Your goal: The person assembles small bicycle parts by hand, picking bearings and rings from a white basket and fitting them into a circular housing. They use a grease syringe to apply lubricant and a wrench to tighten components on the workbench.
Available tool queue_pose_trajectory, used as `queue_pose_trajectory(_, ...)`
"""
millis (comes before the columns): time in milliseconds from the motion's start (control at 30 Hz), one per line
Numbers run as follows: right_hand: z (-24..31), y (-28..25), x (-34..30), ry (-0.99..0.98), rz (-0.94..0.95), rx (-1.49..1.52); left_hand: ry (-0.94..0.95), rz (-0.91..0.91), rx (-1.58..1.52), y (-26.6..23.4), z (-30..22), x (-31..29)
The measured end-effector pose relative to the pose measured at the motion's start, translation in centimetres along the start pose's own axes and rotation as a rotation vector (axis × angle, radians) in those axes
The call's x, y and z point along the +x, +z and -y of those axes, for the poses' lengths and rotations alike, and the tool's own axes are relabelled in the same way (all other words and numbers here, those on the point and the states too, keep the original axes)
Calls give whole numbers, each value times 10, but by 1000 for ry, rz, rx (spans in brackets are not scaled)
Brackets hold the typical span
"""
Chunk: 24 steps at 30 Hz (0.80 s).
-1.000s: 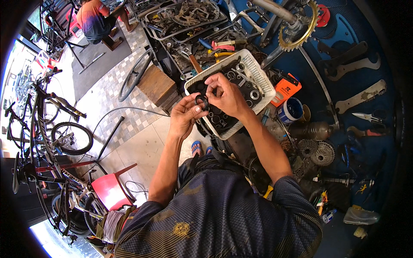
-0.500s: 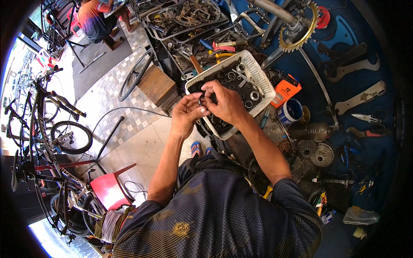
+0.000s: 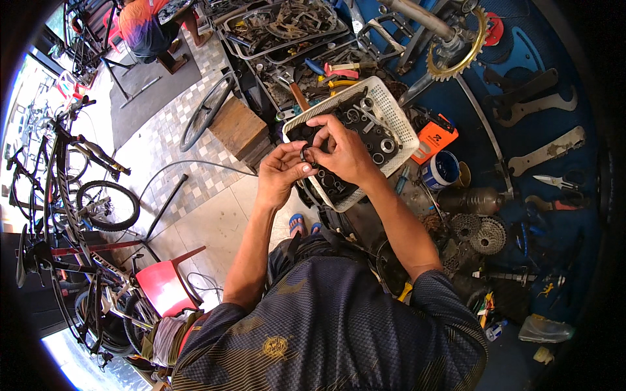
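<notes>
Between the fingertips of both hands is a small dark ring (image 3: 304,154), partly covered by the fingers. My left hand (image 3: 280,173) pinches it from the left, thumb and fingers closed. From the other side my right hand (image 3: 342,153) grips it between thumb and forefinger. Both hands are over the near left part of a white plastic basket (image 3: 399,116). Inside the basket lie several loose metal rings (image 3: 387,145) and other small dark bike parts.
A wooden box (image 3: 238,127) stands left of the basket. Trays of greasy parts (image 3: 287,26) lie beyond. On the right are a chainring (image 3: 479,55), an orange box (image 3: 433,138), a blue-white tub (image 3: 441,169) and cassettes (image 3: 488,234). Bikes and a red chair (image 3: 166,287) stand left; another person (image 3: 147,32) sits far left.
My right hand's fingers have shifted slightly around the ring, the forefinger lifting a little. The left hand stays nearly still. The whole view has moved very slightly.
</notes>
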State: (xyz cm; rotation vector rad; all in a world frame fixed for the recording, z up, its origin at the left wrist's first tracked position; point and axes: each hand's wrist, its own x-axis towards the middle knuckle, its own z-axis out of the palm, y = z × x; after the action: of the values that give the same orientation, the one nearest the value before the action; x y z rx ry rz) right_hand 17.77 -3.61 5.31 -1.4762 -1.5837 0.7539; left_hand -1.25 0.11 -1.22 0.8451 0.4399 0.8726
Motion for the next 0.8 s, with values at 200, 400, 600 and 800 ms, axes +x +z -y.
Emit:
queue_pose_trajectory(200, -6, -7, 6, 67, 29, 69, -13, 24, 29, -3, -1, 0)
queue_pose_trajectory(400, -17, -9, 8, 67, 94, 200, -41, 28, -22, -5, -2, -1)
queue_pose_trajectory(600, -47, -32, 14, 145, -47, 105, -9, -40, -195, -11, -6, -2)
queue_pose_trajectory(800, -84, -8, 7, 127, -62, -355, -6, -28, -214, -16, -5, -4)
